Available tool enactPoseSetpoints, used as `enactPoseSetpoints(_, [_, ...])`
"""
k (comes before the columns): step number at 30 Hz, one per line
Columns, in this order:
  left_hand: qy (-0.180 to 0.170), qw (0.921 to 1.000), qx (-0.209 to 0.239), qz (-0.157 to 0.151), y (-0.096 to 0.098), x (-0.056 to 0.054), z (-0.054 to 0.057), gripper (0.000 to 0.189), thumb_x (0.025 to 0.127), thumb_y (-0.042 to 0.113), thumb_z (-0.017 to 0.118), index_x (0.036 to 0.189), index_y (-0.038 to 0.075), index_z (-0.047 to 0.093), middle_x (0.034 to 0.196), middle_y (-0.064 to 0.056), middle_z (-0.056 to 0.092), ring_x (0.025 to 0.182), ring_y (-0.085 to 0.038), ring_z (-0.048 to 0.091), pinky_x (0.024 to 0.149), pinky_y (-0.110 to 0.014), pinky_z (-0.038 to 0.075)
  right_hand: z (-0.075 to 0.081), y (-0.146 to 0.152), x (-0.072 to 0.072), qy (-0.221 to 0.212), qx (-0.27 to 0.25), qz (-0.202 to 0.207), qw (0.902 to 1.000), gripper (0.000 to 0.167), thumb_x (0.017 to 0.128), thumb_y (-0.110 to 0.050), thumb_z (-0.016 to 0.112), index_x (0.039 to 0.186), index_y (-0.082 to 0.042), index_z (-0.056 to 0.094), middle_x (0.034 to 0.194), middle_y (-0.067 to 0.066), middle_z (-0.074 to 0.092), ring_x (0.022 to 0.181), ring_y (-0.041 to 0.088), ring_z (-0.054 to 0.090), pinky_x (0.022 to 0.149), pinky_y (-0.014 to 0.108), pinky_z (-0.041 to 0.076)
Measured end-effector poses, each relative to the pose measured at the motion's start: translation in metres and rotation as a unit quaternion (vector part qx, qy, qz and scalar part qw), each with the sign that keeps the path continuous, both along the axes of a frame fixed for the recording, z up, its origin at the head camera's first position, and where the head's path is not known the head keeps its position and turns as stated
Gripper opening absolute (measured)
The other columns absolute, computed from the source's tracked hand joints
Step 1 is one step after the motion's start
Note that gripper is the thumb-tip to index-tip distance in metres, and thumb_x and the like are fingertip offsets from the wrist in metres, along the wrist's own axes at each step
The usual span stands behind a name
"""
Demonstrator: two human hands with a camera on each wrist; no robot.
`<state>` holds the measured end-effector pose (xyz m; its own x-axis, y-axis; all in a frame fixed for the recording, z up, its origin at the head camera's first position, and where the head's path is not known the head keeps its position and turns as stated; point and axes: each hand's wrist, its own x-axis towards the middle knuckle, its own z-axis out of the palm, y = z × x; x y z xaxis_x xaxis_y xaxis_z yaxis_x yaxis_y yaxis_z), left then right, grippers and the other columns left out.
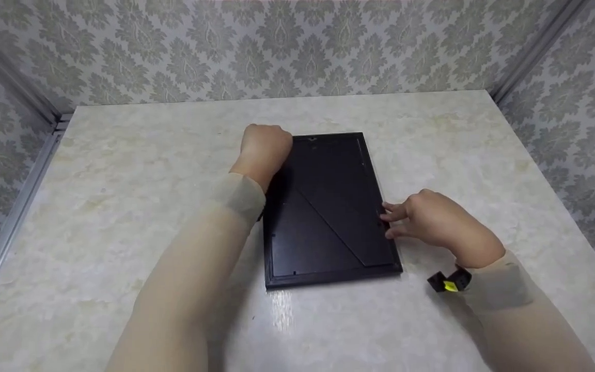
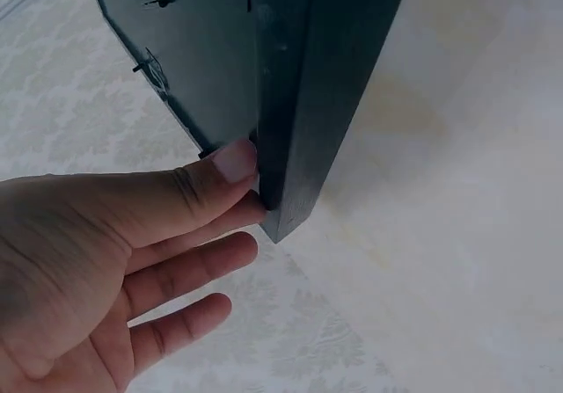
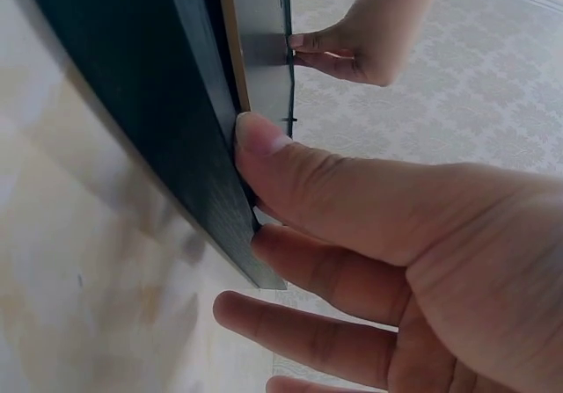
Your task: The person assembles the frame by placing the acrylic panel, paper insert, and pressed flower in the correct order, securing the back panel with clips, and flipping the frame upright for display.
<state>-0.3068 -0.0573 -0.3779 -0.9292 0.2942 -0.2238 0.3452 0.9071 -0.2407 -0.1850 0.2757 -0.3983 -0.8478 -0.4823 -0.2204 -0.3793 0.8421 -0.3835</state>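
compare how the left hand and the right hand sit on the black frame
The left hand meets the black frame at its far left corner; the right hand works the middle of the right edge. The left looks bunched from above, knuckles up; the right's fingers reach out more nearly straight. Both touch the frame with thumb and fingertips.

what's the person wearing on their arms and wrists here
Both forearms are covered by close-fitting, plain beige sleeves that end at the wrists, leaving the left hand and right hand bare. A small black device with a yellow mark is strapped at the right wrist. No rings or gloves show.
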Motion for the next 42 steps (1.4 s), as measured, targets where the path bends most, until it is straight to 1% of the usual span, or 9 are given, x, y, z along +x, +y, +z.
enactPoseSetpoints(5, [-0.006,0.9939,0.107,0.025,-0.028,0.002,-0.008,0.016,0.106,0.010,0.077,0.118,0.002,0.084,0.121,-0.017,0.084,0.112,-0.037,0.081,0.103,-0.055,0.067,-0.001,-0.005,-0.001,-0.001,0.006,-0.002,1.0000,0.040,0.095,-0.030,0.092,0.132,-0.019,0.084,0.150,0.004,0.072,0.099,0.030,0.084,0.096,0.046,0.066])
enactPoseSetpoints(12, [-0.033,0.9553,0.294,0.012,-0.076,0.025,-0.035,0.061,0.102,0.050,0.084,0.141,0.003,0.079,0.148,-0.015,0.075,0.139,-0.041,0.068,0.125,-0.059,0.051,-0.001,-0.007,-0.001,-0.004,0.002,0.001,1.0000,0.041,0.093,-0.032,0.093,0.131,-0.019,0.085,0.149,0.005,0.073,0.113,0.033,0.083,0.102,0.050,0.067])
enactPoseSetpoints(15, [-0.087,0.9491,0.303,0.001,-0.084,0.038,-0.037,0.110,0.084,0.069,0.092,0.166,0.006,0.055,0.175,-0.010,0.051,0.162,-0.044,0.043,0.137,-0.065,0.032,0.001,-0.005,0.001,-0.005,0.002,-0.005,1.0000,0.038,0.095,-0.031,0.092,0.130,-0.019,0.085,0.149,0.005,0.073,0.107,0.031,0.084,0.097,0.045,0.067])
enactPoseSetpoints(18, [-0.142,0.9469,0.288,0.005,-0.088,0.050,-0.037,0.146,0.069,0.070,0.102,0.181,0.016,0.026,0.190,-0.002,0.022,0.171,-0.046,0.021,0.139,-0.069,0.021,0.004,-0.004,0.004,-0.007,0.006,-0.011,0.9999,0.035,0.096,-0.030,0.091,0.129,-0.019,0.086,0.149,0.004,0.073,0.104,0.029,0.084,0.089,0.037,0.063])
enactPoseSetpoints(21, [-0.169,0.9470,0.273,0.009,-0.087,0.060,-0.037,0.159,0.064,0.065,0.107,0.184,0.021,0.012,0.193,0.003,0.007,0.172,-0.046,0.014,0.137,-0.072,0.022,0.005,-0.004,0.008,-0.004,0.013,-0.005,0.9999,0.035,0.096,-0.032,0.091,0.129,-0.019,0.086,0.149,0.004,0.073,0.088,0.023,0.082,0.081,0.030,0.058])
enactPoseSetpoints(27, [-0.176,0.9441,0.279,0.009,-0.081,0.071,-0.038,0.163,0.063,0.061,0.109,0.184,0.016,0.009,0.194,0.001,0.003,0.173,-0.048,0.012,0.137,-0.076,0.019,0.005,-0.004,0.011,0.019,0.022,-0.012,0.9995,0.032,0.096,-0.036,0.091,0.125,-0.022,0.089,0.140,0.004,0.080,0.068,0.010,0.071,0.072,0.028,0.052])
enactPoseSetpoints(32, [-0.176,0.9428,0.282,0.024,-0.091,0.082,-0.039,0.163,0.062,0.059,0.110,0.183,0.014,0.010,0.194,-0.001,0.004,0.174,-0.048,0.011,0.137,-0.073,0.022,-0.003,-0.010,-0.019,0.048,-0.053,-0.051,0.9962,0.032,0.103,-0.037,0.085,0.130,-0.020,0.087,0.119,0.006,0.088,0.079,0.014,0.069,0.072,0.035,0.052])
enactPoseSetpoints(36, [-0.178,0.9420,0.284,0.018,-0.090,0.085,-0.038,0.162,0.063,0.059,0.109,0.183,0.015,0.010,0.194,0.000,0.001,0.176,-0.045,0.009,0.139,-0.072,0.020,-0.004,-0.019,-0.060,0.028,-0.113,-0.063,0.9912,0.043,0.105,-0.031,0.084,0.145,-0.016,0.079,0.142,0.008,0.080,0.113,0.029,0.072,0.095,0.048,0.060])
enactPoseSetpoints(42, [-0.181,0.9391,0.292,0.019,-0.087,0.087,-0.039,0.162,0.064,0.058,0.109,0.183,0.017,0.007,0.194,0.004,-0.004,0.177,-0.041,0.006,0.142,-0.071,0.016,0.004,-0.051,-0.119,-0.030,-0.122,-0.039,0.9913,0.064,0.101,-0.028,0.088,0.159,-0.014,0.066,0.161,0.013,0.067,0.149,0.035,0.061,0.125,0.059,0.051])
